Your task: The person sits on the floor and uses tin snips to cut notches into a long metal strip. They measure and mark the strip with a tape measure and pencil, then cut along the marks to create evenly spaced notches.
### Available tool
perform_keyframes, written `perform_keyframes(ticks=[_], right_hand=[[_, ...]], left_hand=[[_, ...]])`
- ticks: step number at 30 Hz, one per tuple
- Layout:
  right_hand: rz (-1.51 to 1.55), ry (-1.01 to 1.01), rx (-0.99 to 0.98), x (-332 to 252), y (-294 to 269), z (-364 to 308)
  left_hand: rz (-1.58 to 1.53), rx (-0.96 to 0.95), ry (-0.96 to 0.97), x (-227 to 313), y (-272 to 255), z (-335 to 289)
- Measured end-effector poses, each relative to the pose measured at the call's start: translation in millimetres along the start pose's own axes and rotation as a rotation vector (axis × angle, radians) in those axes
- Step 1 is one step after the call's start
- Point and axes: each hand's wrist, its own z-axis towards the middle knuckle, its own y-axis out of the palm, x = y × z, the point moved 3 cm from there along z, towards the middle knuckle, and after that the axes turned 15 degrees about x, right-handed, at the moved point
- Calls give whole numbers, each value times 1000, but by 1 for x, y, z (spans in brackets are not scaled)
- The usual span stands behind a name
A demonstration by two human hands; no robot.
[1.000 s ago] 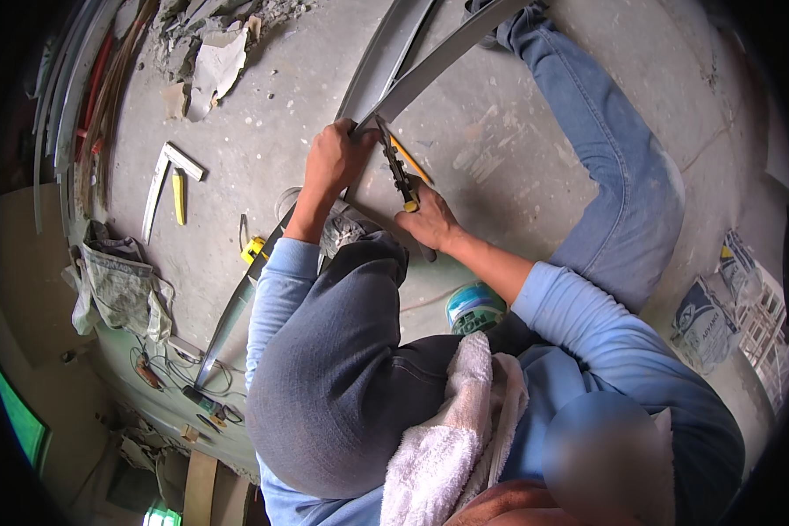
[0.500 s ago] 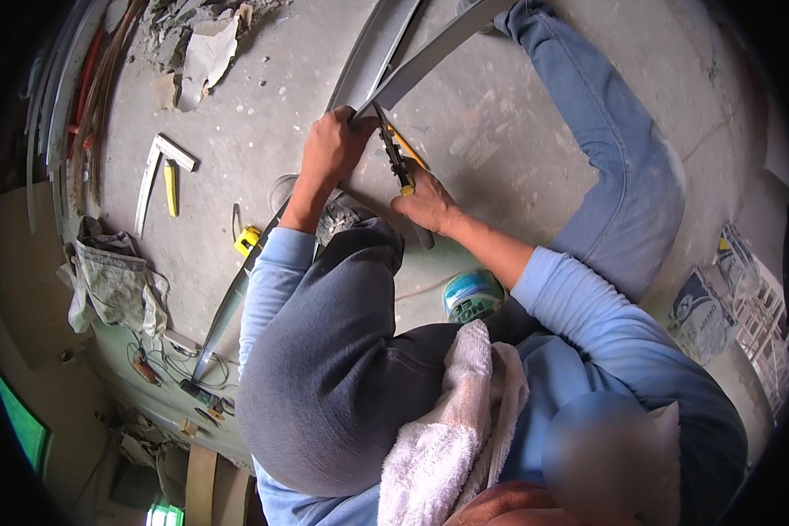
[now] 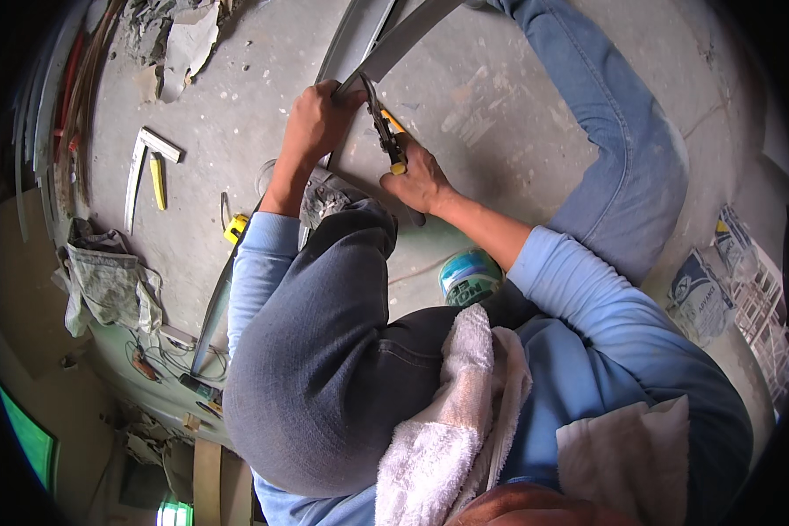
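Note:
My left hand is closed round the edge of a long grey metal channel, which runs up and to the right from my fist. My right hand grips a pair of tin snips with dark jaws and yellow on the handles. The snips' jaws meet the channel's near end, just right of my left fingers; whether they bite into the metal cannot be made out. A second grey channel lies on the floor behind my hands.
Left of my hands are a metal square, a yellow-handled tool and a yellow tape measure. A round tub stands by my right forearm. Broken board pieces lie far left, bags at right.
The view has shifted slightly, so most things sit a little higher and further left. My hands keep the same hold on the channel and the snips.

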Motion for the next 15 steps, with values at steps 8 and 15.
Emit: perform_keyframes(ticks=[8,15], right_hand=[[51,-115,45,6,2,8],[30,-115,31,7,3,5]], left_hand=[[4,19,23,13,-4,-5],[11,-4,-106,16,-5,-7]])
